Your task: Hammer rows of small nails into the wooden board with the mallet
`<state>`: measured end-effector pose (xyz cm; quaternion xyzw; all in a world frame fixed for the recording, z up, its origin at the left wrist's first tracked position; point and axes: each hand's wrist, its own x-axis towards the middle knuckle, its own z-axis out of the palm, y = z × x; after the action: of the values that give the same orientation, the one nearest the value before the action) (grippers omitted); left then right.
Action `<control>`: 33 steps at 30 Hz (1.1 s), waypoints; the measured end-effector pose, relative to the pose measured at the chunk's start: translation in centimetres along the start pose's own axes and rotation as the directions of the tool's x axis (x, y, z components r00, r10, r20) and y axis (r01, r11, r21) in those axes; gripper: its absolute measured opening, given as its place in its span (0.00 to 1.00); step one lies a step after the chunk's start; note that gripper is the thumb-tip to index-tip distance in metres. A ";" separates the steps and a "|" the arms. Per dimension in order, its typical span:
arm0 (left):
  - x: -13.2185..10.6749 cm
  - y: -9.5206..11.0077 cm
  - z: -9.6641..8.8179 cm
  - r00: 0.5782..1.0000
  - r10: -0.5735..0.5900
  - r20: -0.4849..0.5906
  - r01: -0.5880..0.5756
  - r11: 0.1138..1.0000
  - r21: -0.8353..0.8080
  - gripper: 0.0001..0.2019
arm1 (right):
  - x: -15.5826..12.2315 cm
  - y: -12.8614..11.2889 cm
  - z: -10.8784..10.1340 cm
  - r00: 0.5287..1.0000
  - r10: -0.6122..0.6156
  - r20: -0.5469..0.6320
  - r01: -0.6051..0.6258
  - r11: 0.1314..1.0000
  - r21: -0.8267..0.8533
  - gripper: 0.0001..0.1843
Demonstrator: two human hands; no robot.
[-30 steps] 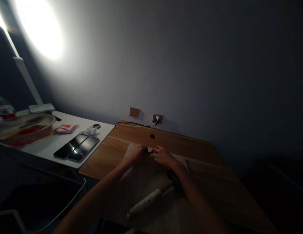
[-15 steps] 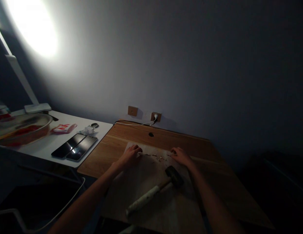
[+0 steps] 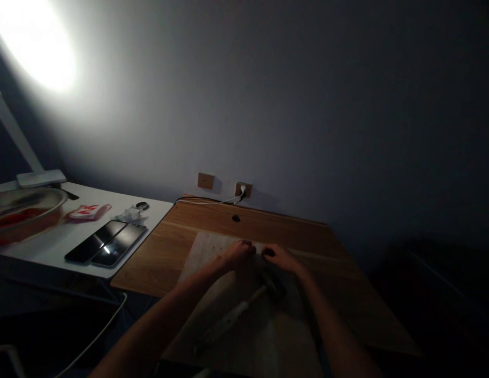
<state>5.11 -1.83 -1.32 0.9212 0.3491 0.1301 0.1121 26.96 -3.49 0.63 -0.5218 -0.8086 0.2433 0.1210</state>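
My left hand [image 3: 238, 253] and my right hand [image 3: 279, 257] lie close together on a pale board [image 3: 205, 249] that rests on a wooden desk [image 3: 177, 241]. Both hands have their fingers curled down near some small pieces at the far part of the board; the dim light hides what the fingers hold. A mallet [image 3: 244, 310] with a dark head and a pale handle lies on the board just in front of my hands, its handle pointing toward me.
A white table [image 3: 55, 244] to the left carries two dark phones [image 3: 106, 245], a red-and-white packet [image 3: 86, 211] and a glass dish [image 3: 19, 215]. A lamp base [image 3: 41, 177] stands behind. A wall socket [image 3: 243, 189] with a white cable sits behind the desk.
My hands were together a second ago, spread apart along a row of small pieces half a second ago, and have come back together now. The view has shifted right.
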 end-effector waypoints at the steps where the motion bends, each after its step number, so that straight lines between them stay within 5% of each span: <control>1: 0.1 -0.1 0.0 1.000 0.003 -0.004 -0.003 1.000 0.002 0.11 | -0.2 0.0 -0.1 1.000 0.001 -0.010 -0.001 1.000 0.005 0.10; 6: 0.4 -0.2 -0.2 0.996 0.078 0.036 -0.077 0.997 -0.023 0.08 | -0.7 0.0 -0.1 0.998 0.019 -0.053 -0.018 1.000 0.011 0.10; 14: -0.1 1.0 -0.9 0.999 -0.028 0.018 0.028 1.000 -0.010 0.08 | -1.0 -1.7 0.0 0.994 0.036 -0.102 -0.036 0.999 0.000 0.07; 18: -4.0 -0.5 -2.1 0.992 -0.044 -0.118 0.034 0.996 -0.085 0.07 | -1.9 -2.8 0.4 0.986 0.035 -0.163 -0.030 0.999 0.029 0.09; 22: -10.9 -3.6 -2.6 0.969 -0.122 -0.216 0.108 0.991 -0.075 0.10 | -4.8 -3.2 1.4 0.966 0.079 -0.248 -0.067 0.996 0.057 0.16; 26: -16.4 -6.2 -2.0 0.925 -0.233 -0.300 0.219 0.972 -0.080 0.13 | -8.3 -3.2 3.0 0.952 0.178 -0.248 -0.168 0.984 0.062 0.34; 33: -16.1 -5.7 -2.1 0.945 -0.239 -0.226 0.241 0.970 -0.018 0.14 | -9.9 -4.1 3.6 0.920 0.327 -0.218 -0.325 0.945 0.044 0.42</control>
<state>-10.68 -8.30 -3.65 0.8516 0.4696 0.2179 0.0823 26.37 -14.79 0.27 -0.6725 -0.6909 0.2032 0.1703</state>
